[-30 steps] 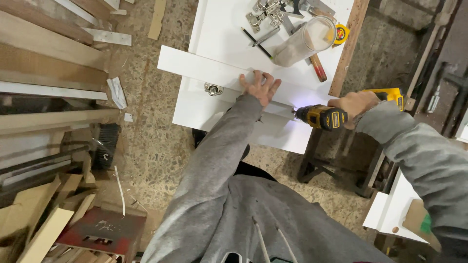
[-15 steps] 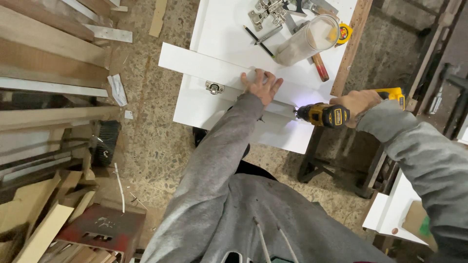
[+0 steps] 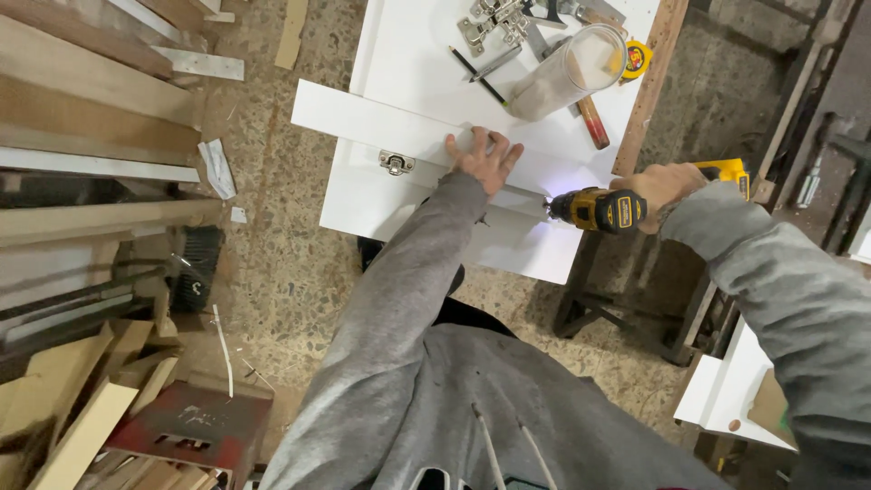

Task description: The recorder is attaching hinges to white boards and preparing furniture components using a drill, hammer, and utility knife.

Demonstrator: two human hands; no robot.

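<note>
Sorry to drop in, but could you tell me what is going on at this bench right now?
A person in a grey sweatshirt presses the left hand flat on a long white strip lying across a white panel. The right hand grips a yellow-and-black cordless drill, its tip at the strip's end, work light on. A hinge sits by the strip.

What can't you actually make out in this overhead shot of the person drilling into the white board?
- Head view: the tip of the yellow drill is lost in its own light glare against the narrow white board.
- The right hand wraps the drill's grip, so its trigger is hidden.
- The left hand covers the board beneath it.
- The metal hinges are cut off by the top edge.
</note>
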